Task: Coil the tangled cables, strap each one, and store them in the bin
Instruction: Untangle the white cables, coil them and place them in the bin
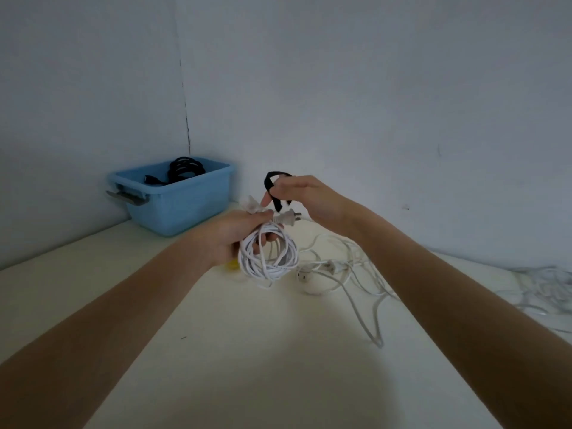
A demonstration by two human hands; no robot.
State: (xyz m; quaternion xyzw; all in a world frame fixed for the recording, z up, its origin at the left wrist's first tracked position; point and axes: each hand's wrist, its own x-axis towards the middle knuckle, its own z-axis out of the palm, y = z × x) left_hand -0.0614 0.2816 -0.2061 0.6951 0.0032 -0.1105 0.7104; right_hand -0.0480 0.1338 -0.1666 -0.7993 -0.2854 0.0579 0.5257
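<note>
Step in hand: strapping of white cable coil (268,254), judged from positions

- Left hand (236,235): clenched round top of coil, holding loops bunched above table (216,351); plug (286,218) projecting right from grip
- Right hand (305,196): pinching black strap (272,188), raised just above and behind coil, strap not yet round loops
- Blue bin (173,201): at far left corner of table against wall, black cable (185,168) already inside
- Loose white cables (349,274): tangled on table right of coil; further tangle (544,286) at far right edge

Next move, as judged: strap passed round bunched loops near left-hand grip, pulled snug, fastened on itself; grip on loops to be kept until closed, otherwise risk of coil springing apart
</note>
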